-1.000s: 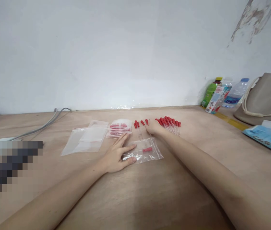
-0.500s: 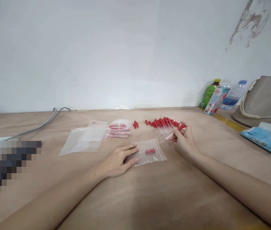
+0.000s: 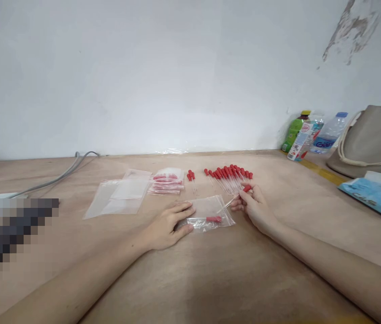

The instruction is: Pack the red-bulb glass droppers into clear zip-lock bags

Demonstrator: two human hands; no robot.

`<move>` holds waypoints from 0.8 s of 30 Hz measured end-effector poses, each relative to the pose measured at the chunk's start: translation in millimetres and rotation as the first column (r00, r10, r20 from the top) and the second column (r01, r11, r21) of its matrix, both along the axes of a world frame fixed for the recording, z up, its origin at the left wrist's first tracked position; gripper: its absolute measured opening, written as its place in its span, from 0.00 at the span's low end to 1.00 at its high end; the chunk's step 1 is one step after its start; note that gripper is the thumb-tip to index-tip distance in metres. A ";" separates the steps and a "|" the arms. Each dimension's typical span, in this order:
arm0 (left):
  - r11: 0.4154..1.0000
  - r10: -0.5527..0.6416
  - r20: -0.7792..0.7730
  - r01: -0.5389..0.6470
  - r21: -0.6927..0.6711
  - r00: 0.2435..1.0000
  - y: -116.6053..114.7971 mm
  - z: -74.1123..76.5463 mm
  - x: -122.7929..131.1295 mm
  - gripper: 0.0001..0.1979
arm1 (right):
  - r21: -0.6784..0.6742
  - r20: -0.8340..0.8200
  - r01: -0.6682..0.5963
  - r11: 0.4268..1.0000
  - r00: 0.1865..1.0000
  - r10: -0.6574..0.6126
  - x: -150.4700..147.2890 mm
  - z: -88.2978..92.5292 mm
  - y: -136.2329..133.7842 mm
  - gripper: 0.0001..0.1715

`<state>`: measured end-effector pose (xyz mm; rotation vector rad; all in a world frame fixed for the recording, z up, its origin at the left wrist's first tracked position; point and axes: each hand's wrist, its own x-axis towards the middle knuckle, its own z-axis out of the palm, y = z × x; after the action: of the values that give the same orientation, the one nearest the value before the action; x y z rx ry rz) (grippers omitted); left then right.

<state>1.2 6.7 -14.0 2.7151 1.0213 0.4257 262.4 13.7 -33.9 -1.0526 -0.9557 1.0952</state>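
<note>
The left hand [image 3: 168, 223] lies open and flat, its fingers pressing the nine o'clock edge of a clear plastic zip bag [image 3: 207, 207] on the tan wooden counter [image 3: 210, 279]. A bagged red-bulbed dropper [image 3: 213, 219] lies inside. At the bag's three o'clock, the right hand [image 3: 256, 209] pinches a thin glass dropper with a red rubber bulb [image 3: 240, 193], its tip pointing at the bag. A row of loose red-bulbed droppers [image 3: 229, 174] lies at twelve o'clock.

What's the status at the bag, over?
Left hand flat on clear bag. Right hand pinches red-capped dropper, tip at bag edge. Loose droppers behind, not blocking.
</note>
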 end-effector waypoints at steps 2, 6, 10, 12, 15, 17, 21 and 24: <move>1.000 0.007 -0.007 -0.007 0.000 1.000 -0.3 0.4 0.5 0.23 | -0.037 -0.044 -0.015 0.999 0.999 0.013 0.3 1.5 -0.2 0.19; 1.000 0.015 0.009 -0.015 0.002 1.000 -1.7 1.9 1.2 0.26 | -0.149 0.049 -0.145 0.978 0.987 0.154 7.6 4.7 0.8 0.12; 1.000 0.015 0.025 -0.015 0.007 1.000 -2.5 2.9 1.1 0.27 | -0.216 0.431 -0.357 0.909 0.800 0.417 20.1 10.3 1.3 0.15; 1.000 0.017 0.019 -0.017 0.001 1.000 -2.2 2.9 1.0 0.27 | -0.198 0.558 -0.454 0.869 0.677 0.481 22.1 13.5 1.5 0.16; 1.000 0.011 0.025 -0.011 0.006 1.000 -1.2 2.3 1.2 0.27 | -0.129 0.659 -0.496 0.858 0.604 0.448 16.2 16.3 0.9 0.15; 1.000 0.004 0.037 -0.004 0.010 0.999 -0.6 1.8 1.3 0.26 | -0.100 0.645 -0.483 0.870 0.634 0.426 8.7 16.3 -0.6 0.14; 1.000 0.001 0.054 -0.001 0.008 0.999 -0.3 1.2 1.4 0.27 | -0.102 0.476 -0.555 0.826 0.702 0.530 -1.1 14.2 -3.7 0.17; 1.000 0.005 0.035 -0.005 0.002 0.999 -0.3 0.8 1.3 0.26 | -0.182 0.405 -0.543 0.820 0.719 0.565 1.7 12.5 -0.6 0.21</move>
<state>2.6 6.4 -13.1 2.6976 1.0194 0.4745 264.1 13.0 -21.4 -1.1093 -1.7059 1.3993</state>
